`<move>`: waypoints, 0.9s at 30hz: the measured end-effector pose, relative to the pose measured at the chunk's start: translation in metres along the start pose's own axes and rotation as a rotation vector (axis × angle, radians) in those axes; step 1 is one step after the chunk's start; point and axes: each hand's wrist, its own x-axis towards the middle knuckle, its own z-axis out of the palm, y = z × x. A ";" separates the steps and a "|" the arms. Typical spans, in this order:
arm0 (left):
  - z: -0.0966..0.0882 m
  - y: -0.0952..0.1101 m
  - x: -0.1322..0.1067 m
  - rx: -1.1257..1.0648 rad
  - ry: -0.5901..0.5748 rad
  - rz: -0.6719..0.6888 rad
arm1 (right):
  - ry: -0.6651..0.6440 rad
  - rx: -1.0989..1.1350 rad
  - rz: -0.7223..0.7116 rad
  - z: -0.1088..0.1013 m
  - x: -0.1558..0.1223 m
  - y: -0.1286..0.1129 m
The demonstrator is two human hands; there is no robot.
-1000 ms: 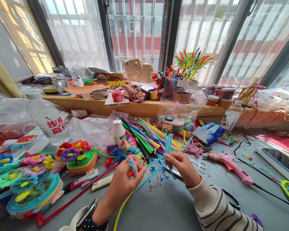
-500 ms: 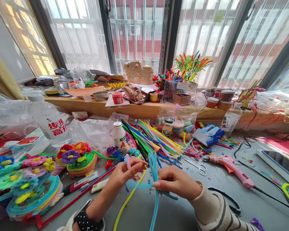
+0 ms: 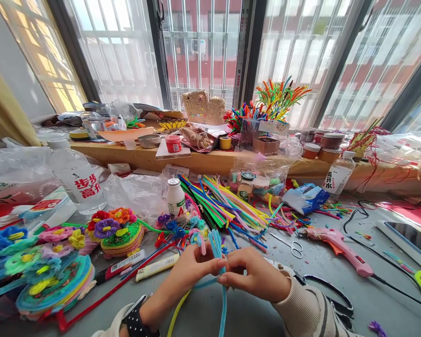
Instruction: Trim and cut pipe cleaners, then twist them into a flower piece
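A bundle of light blue pipe cleaners (image 3: 215, 244) stands upright between my two hands, with one long strand hanging down below them. My left hand (image 3: 195, 267) is closed on it from the left, thumb against the bundle. From the right, my right hand (image 3: 257, 274) pinches the same bundle between thumb and fingers. One blue strand runs out sideways below my left hand. A small pink piece (image 3: 202, 244) shows by my left fingers; what it is, I cannot make out. Beneath my hands a yellow pipe cleaner (image 3: 177, 314) lies on the grey table.
Loose pipe cleaners (image 3: 238, 206) lie in a pile beyond my hands, beside a white bottle (image 3: 175, 199). Pipe-cleaner flowers (image 3: 56, 269) are at left. Scissors (image 3: 294, 249), a pink glue gun (image 3: 340, 248) with its cord and black-handled scissors (image 3: 337, 295) lie at right.
My left hand has moved right and closed on the blue bundle. The sideways blue strand, which stretched left between the hands, is now mostly hidden by my left hand.
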 end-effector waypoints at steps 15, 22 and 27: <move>-0.003 0.000 0.002 -0.010 0.042 -0.044 | 0.156 0.170 0.142 0.000 0.002 0.000; -0.004 -0.009 0.002 -0.116 -0.091 -0.012 | 0.119 0.351 0.150 -0.001 0.004 0.004; -0.007 -0.009 -0.001 -0.076 -0.132 -0.014 | 0.017 0.474 0.234 -0.006 0.002 0.003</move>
